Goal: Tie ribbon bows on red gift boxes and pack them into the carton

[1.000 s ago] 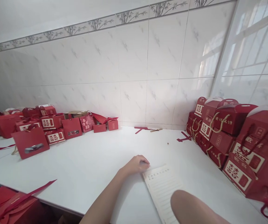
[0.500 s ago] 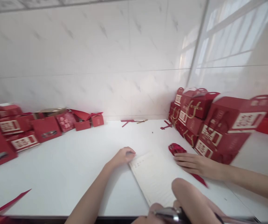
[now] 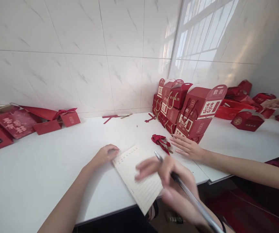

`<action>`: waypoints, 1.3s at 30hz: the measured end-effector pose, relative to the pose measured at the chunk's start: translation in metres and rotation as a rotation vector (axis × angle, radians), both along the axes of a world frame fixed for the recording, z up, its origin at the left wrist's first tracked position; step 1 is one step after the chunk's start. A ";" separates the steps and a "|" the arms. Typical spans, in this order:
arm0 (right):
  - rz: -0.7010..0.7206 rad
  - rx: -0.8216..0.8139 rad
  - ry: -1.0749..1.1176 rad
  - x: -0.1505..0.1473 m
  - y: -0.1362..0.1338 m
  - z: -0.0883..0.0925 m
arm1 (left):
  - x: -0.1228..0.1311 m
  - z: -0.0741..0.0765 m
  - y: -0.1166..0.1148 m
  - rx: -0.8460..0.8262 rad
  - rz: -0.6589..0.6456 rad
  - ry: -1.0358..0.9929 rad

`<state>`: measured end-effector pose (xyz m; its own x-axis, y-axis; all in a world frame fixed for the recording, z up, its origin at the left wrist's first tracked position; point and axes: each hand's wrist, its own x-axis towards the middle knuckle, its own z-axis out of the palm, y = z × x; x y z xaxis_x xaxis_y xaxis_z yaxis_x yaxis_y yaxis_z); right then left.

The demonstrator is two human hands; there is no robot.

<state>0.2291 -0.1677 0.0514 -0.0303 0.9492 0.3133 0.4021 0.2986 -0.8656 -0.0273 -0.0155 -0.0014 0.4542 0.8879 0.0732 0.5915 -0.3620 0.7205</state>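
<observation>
head view: the left hand (image 3: pixel 105 154) lies at the end of a long bare forearm that runs up from the lower left, fingers curled down, its grip loosely closed with the fingertips pressing the top left corner of the notepad (image 3: pixel 139 176). the notepad rests flat on the white desk (image 3: pixel 44 168), turned at an angle, its lower corner hanging over the front edge. the right hand (image 3: pixel 170 181) hovers over the right side of the notepad, blurred, palm down with the forefinger stretched toward the left; its grip is closed around a pen (image 3: pixel 185 194) that slants from the tip near the notepad's upper right down to the lower right of the frame.

just beyond the pen tip a second person's hand (image 3: pixel 186 148) lies flat on the desk, fingers spread and pointing left, the forearm reaching in from the right edge — its fingertips are just beside a bunch of red ribbon (image 3: pixel 160 141). behind that hand stands a stack of red boxes (image 3: pixel 190 110) against the tiled wall (image 3: pixel 81 64). more red boxes lie at the far left (image 3: pixel 15 123), well apart from both hands.
</observation>
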 end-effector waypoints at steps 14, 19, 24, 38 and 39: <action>-0.464 -0.045 -0.542 0.062 0.103 -0.069 | -0.001 -0.004 -0.001 0.026 -0.007 -0.021; -0.434 -0.027 -0.400 0.060 0.109 -0.075 | -0.001 -0.006 -0.003 0.044 0.013 -0.022; -0.366 -0.026 -0.186 0.046 0.116 -0.064 | 0.010 -0.009 -0.011 0.170 0.114 -0.142; 0.200 -0.132 0.176 -0.090 0.122 -0.025 | 0.044 0.006 -0.047 -0.203 0.326 -0.844; 0.210 -0.126 0.144 -0.097 0.123 -0.025 | 0.037 0.007 -0.046 -0.182 0.390 -0.815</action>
<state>0.1322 -0.0447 0.0262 -0.1943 0.9585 0.2084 0.2130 0.2486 -0.9449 0.0093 -0.0614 0.0060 -0.0103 0.9965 0.0830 -0.0681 -0.0835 0.9942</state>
